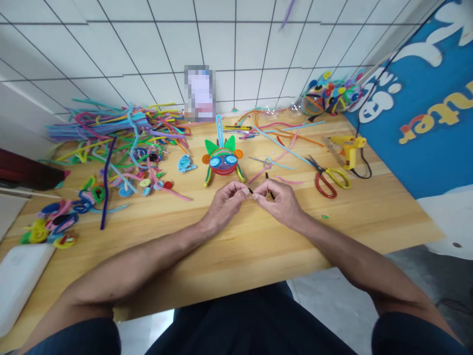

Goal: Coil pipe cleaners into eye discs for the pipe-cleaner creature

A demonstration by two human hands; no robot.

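Between my two hands is a short black pipe cleaner (251,191). My left hand (229,198) pinches one end of it, and the fingertips of my right hand (278,199) close on the other. A second black piece (267,175) shows behind my right fingers, partly hidden by them. Just beyond my hands stands a colourful pipe-cleaner figure (223,160) with green pointed ears, blue oval eyes, orange coils at its sides and a light-blue loop on top. To its left lies a bundle of bent light-blue pipe cleaner (185,163).
Red-and-yellow-handled scissors (325,180) and a yellow glue gun (349,148) lie to the right. A big heap of pipe cleaners (107,125) covers the back left, with coiled pieces (59,222) nearer. Small silver scissors (261,161) and a yellow cutter (238,127) rest behind my hands.
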